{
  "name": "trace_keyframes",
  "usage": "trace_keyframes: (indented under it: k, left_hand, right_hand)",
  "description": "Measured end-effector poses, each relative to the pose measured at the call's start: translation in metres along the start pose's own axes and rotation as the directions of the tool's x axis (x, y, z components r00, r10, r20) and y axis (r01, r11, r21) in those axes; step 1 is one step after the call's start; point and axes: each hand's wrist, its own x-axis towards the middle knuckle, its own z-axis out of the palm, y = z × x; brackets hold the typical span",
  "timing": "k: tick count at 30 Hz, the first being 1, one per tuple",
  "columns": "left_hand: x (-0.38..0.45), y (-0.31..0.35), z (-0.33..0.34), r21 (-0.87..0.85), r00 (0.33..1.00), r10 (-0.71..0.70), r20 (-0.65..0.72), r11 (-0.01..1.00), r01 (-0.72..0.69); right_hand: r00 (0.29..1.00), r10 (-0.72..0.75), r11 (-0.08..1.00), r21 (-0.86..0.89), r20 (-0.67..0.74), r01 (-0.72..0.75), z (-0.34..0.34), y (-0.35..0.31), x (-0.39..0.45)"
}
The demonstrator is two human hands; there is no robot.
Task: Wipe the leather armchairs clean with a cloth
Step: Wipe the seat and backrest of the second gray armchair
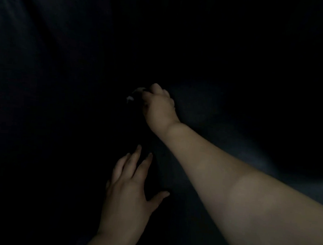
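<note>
Very low light; I can make out almost nothing of the room. Most of my view is near black. Toward 10 o'clock a dark surface [21,40] shows faint slanting folds with a dull bluish sheen. Toward 4 o'clock a dim blue-grey patch [222,133] catches slightly more light. I cannot tell walls, floor or windows. No light source in view.

dark armchair [204,106] surface all round, nothing protruding

Dark leather armchair [204,109], hand-pressed
</note>
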Motion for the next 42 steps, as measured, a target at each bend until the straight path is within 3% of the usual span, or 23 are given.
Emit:
trace_keyframes:
  k: [5,7,9,16,21,26,32,42]
  left_hand:
    - [-0.012,0.002,0.000,0.032,0.999,-0.013,0.034,0.999,0.012]
    - [-0.020,0.000,-0.002,0.053,0.998,-0.019,0.060,0.998,0.016]
    - [-0.028,-0.001,-0.006,0.069,0.995,-0.028,0.094,0.997,0.022]
    - [-0.058,0.014,-0.036,0.155,0.977,-0.090,0.191,0.986,0.060]
    - [-0.083,0.043,-0.075,0.204,0.979,-0.040,0.200,0.979,-0.002]
    - [-0.102,0.082,-0.128,0.221,0.990,0.013,0.140,0.974,-0.044]
    - [-0.124,0.125,-0.193,0.260,0.988,0.132,0.086,0.954,-0.150]
    - [-0.129,0.108,-0.275,0.224,0.956,0.292,-0.036,0.934,-0.277]
  right_hand:
    - [0.990,-0.096,0.995,0.009,0.100,0.095,0.008,-0.013,-0.025]
    - [0.986,-0.142,0.989,0.038,0.086,0.140,0.006,-0.008,-0.035]
    - [0.984,-0.181,0.983,-0.044,0.002,0.181,-0.003,0.004,-0.050]
    - [0.977,0.180,0.979,0.073,0.110,-0.189,-0.053,0.032,-0.127]
    - [0.866,0.494,0.805,0.336,0.078,-0.489,-0.101,0.015,-0.163]
    - [0.916,0.400,0.846,0.373,0.027,-0.380,-0.167,-0.038,-0.191]
    - [0.906,0.422,0.805,0.455,0.009,-0.380,-0.224,-0.094,-0.244]
    - [0.854,0.520,0.721,0.531,0.012,-0.446,-0.237,-0.159,-0.267]
